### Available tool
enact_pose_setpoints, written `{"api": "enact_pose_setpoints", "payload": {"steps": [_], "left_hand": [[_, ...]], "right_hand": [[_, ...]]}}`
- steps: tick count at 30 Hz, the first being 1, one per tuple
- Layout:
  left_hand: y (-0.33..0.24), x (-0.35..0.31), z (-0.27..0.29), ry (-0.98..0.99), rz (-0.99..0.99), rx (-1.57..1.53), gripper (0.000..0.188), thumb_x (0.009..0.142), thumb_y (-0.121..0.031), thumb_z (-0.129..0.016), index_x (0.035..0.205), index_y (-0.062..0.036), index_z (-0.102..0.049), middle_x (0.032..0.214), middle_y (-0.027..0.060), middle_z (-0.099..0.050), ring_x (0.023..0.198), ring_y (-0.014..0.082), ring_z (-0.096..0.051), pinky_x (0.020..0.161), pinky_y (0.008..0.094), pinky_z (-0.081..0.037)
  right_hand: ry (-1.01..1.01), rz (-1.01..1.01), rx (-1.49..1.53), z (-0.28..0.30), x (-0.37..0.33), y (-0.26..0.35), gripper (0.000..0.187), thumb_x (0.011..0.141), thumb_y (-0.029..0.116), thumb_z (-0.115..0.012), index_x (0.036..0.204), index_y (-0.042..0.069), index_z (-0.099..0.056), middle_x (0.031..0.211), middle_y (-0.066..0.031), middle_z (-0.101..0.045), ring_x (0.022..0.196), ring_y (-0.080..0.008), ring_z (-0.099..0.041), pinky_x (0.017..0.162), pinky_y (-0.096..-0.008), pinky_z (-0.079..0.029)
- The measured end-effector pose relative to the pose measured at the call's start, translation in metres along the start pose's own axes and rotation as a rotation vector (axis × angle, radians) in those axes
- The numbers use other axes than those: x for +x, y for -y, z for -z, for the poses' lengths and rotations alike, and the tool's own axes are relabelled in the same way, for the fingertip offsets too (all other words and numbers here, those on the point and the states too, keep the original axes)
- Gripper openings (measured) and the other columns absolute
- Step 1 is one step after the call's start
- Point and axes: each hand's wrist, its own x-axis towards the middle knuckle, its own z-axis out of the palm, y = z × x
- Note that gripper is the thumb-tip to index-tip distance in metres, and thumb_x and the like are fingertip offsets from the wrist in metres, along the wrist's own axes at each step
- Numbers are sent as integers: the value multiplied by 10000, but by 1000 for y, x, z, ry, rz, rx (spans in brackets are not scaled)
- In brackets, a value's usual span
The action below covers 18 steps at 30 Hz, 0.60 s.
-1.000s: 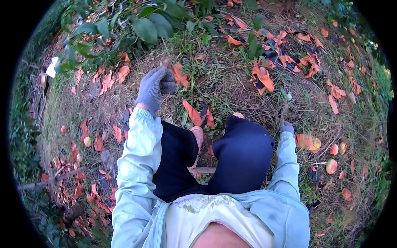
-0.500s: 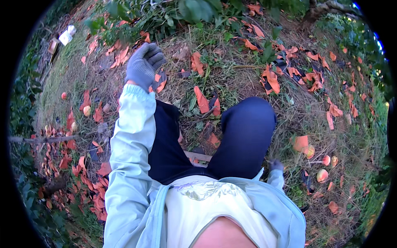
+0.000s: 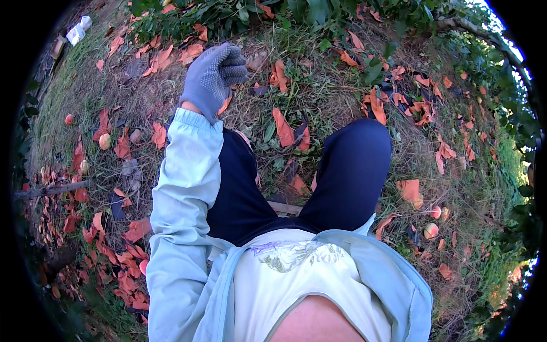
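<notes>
My left hand (image 3: 213, 80), in a grey glove with a dotted grip surface, is raised beyond my left knee at the end of a pale blue sleeve. Its fingers are curled inward. Whatever they may hold is hidden. Torn orange paper (image 3: 192, 53) lies on the grass near that hand, with green leaves (image 3: 228, 20) farther off. My right hand is out of sight; the right side of my jacket (image 3: 370, 251) shows at my hip. On the ground to the right lie an orange paper piece (image 3: 408, 190) and a round red-and-yellow fruit (image 3: 431, 231).
A bare branch (image 3: 51, 191) sticks in from the left, above many orange paper scraps (image 3: 134, 279). Several fruits, one pale yellow (image 3: 105, 141), dot the grass. A tree limb (image 3: 484, 34) arches at the far right. A white object (image 3: 75, 34) lies far left.
My left hand has moved slightly right and farther up in view, its fingers still curled. The right hand, seen beside my right hip before, has gone out of sight. The view has shifted a little.
</notes>
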Motion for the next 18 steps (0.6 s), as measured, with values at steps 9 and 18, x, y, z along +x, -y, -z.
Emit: {"api": "enact_pose_setpoints", "payload": {"steps": [9, 18], "left_hand": [[-13, -14, 31, -178, -8, 173, 265, 895, -232, -527, 1010, -2, -591, 876, 105, -617, 721, 187, -618, 665, 287, -511], [24, 0, -56, 99, -122, 1064, 205, 827, -224, -578, 887, -30, -602, 741, 120, -596, 687, 221, -594, 616, 307, -448]], "right_hand": [[-295, 215, -204, 290, 45, 136, 475, 797, 395, -541, 1188, 125, -546, 1171, -130, -570, 1074, -296, -544, 913, -382, -425], [-476, 733, -277, 384, 124, 344, 423, 810, 391, -491, 1097, 100, -602, 1101, -134, -598, 1026, -309, -556, 891, -396, -424]]}}
